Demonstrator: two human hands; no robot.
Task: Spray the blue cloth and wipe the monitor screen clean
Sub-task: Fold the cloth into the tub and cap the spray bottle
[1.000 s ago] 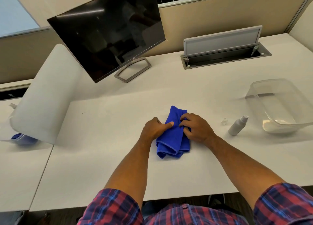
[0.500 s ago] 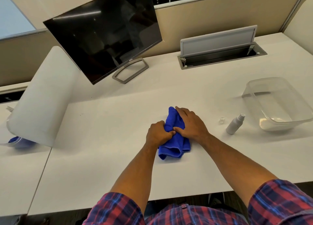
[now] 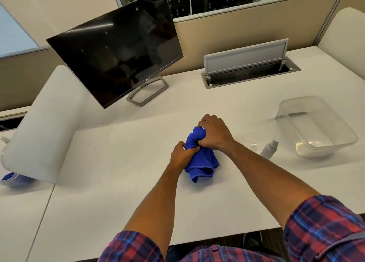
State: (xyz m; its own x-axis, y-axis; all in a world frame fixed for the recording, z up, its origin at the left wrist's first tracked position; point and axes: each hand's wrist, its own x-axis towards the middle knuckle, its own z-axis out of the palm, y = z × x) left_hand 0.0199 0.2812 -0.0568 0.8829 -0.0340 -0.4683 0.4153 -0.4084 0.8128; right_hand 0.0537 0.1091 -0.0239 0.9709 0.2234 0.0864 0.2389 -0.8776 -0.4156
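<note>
The white desk [image 3: 118,182] is running out of sight at both sides, and the dark monitor [image 3: 118,58] is standing at its far left. At the middle, the blue cloth [image 3: 201,163] is bunching between both hands: the right hand [image 3: 214,133] is gripping its top, the left hand [image 3: 181,155] pinching its side, fingertips hidden in folds. The spray bottle [image 3: 269,149] is lying right, partly behind the forearm.

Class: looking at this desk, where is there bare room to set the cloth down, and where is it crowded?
Bare desk lies between the left hand and the white rounded divider, and in front of the monitor stand. It is crowded on the right: cap, spray bottle and clear tub sit close together.
</note>
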